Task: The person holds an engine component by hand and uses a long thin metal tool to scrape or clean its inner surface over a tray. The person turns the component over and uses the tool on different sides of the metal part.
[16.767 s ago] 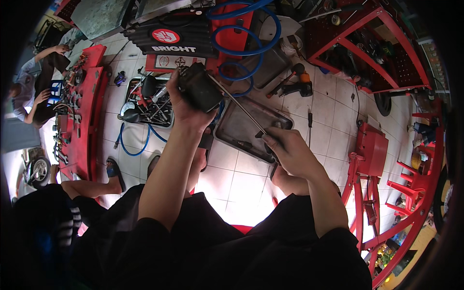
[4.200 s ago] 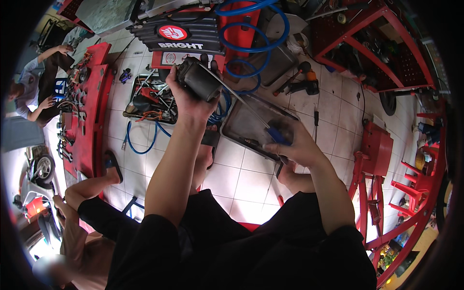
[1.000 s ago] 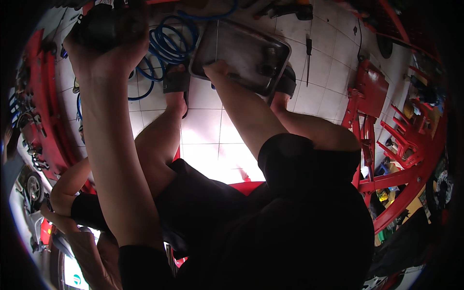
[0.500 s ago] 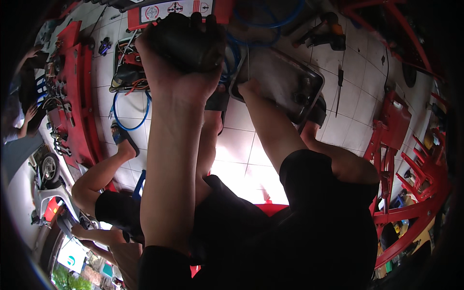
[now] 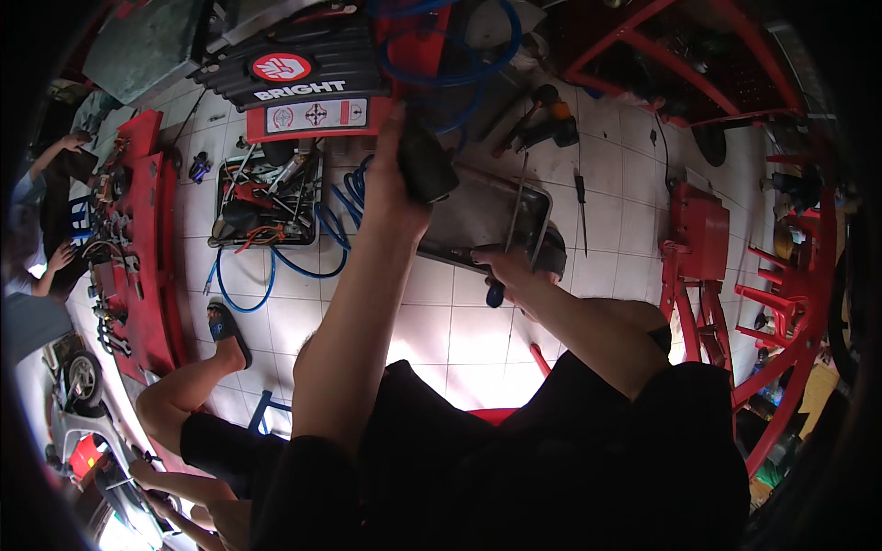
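Note:
My left hand (image 5: 390,184) is closed around a dark cylindrical part (image 5: 425,163), raised at the upper middle. The part's far side and my fingertips are mostly hidden. My right hand (image 5: 511,271) grips a long screwdriver (image 5: 495,295); the blue end of its handle shows below my fingers and its thin shaft points up and away. Behind both hands lies a dark metal tray (image 5: 439,251) on the floor, with a greyish inside. The screwdriver's shaft passes over the tray's right part.
A tool tray (image 5: 271,195) and a coiled blue hose (image 5: 340,262) lie left of centre. A cordless drill (image 5: 551,124) and another screwdriver (image 5: 582,211) are on the tiles at right. Red benches (image 5: 161,248) line the left; a red stand (image 5: 703,234) is at right. Another person's hand (image 5: 62,255) shows far left.
My left hand has moved lower and to the right with the dark part, which is now turned. The right hand has drawn back from the tray toward me, bringing the screwdriver's handle into sight.

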### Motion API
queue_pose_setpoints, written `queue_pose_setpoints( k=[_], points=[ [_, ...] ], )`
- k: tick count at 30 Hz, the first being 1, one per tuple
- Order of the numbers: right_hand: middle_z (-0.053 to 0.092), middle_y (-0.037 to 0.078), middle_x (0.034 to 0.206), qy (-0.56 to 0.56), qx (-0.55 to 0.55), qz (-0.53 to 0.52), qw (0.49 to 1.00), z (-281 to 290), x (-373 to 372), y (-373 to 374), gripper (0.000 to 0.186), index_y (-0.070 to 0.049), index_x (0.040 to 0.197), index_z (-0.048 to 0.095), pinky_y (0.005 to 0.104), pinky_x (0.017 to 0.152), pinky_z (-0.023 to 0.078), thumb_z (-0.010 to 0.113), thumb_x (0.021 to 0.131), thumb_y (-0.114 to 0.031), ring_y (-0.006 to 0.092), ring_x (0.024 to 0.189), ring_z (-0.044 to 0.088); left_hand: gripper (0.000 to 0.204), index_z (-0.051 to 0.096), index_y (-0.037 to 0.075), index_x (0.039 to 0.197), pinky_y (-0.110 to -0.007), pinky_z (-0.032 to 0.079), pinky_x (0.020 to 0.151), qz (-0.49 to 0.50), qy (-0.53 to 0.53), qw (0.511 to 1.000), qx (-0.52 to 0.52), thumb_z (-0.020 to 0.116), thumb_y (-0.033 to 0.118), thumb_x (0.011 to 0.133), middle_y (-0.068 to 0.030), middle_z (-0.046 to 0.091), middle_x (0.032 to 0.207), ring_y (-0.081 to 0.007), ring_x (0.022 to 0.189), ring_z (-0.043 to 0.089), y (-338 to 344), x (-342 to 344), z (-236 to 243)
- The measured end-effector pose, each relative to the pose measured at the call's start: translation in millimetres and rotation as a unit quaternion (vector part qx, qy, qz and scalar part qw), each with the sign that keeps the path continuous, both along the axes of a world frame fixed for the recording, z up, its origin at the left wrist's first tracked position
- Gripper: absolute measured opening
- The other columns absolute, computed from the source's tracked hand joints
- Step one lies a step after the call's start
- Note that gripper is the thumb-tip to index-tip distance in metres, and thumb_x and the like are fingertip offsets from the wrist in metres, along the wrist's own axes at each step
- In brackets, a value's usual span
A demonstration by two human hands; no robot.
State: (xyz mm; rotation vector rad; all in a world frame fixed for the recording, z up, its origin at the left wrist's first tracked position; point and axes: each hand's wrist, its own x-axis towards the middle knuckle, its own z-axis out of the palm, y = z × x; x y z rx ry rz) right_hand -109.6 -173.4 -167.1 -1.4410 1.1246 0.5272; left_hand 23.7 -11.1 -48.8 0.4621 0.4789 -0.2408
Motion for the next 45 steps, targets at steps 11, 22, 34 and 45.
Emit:
queue_pose_setpoints(
  k=[11,22,34,45],
  points=[
    [0.063,0.006,0.099,-0.224,0.185,-0.051,0.956,167,25,-30,0.04,-0.002,0.116,0.054,0.0313,0.062,0.043,0.072,0.081,-0.01,0.0144,0.085,0.055,0.045,0.056,0.011,0.124,-0.035,0.053,0.077,-0.075,-0.054,0.97,0.225,0.063,0.041,0.092,-0.0077,0.064,0.101,-0.0194,0.089,0.063,-19,-12,-8],
    [0.064,0.009,0.093,-0.282,0.122,-0.033,0.951,171,45,-60,0.03,0.0,0.106,0.063,0.027,0.053,0.041,0.073,0.08,-0.011,0.0133,0.072,0.059,0.048,0.052,0.006,0.128,-0.057,0.035,0.108,-0.137,0.008,0.99,0.012,0.046,0.043,0.098,-0.02,0.052,0.128,-0.0357,0.124,0.048,-6,-21,4],
    [0.065,0.005,0.074,-0.364,0.096,0.094,0.922,164,62,-45,0.028,0.003,0.092,0.065,0.0238,0.046,0.037,0.082,0.072,-0.007,0.0093,0.056,0.054,0.052,0.056,0.005,0.121,-0.054,0.047,0.099,-0.133,0.057,0.987,-0.074,0.056,0.048,0.091,-0.0175,0.061,0.117,-0.036,0.112,0.058,-22,-30,18],
    [0.07,0.006,0.074,-0.47,-0.063,0.193,0.859,141,63,-24,0.023,-0.001,0.089,0.074,0.0284,0.064,0.048,0.082,0.068,-0.009,0.0105,0.067,0.06,0.045,0.06,0.004,0.112,-0.042,0.053,0.087,-0.128,0.053,0.99,-0.021,0.05,0.043,0.091,-0.0148,0.066,0.102,-0.0291,0.095,0.064,-17,-37,24]
  ],
)
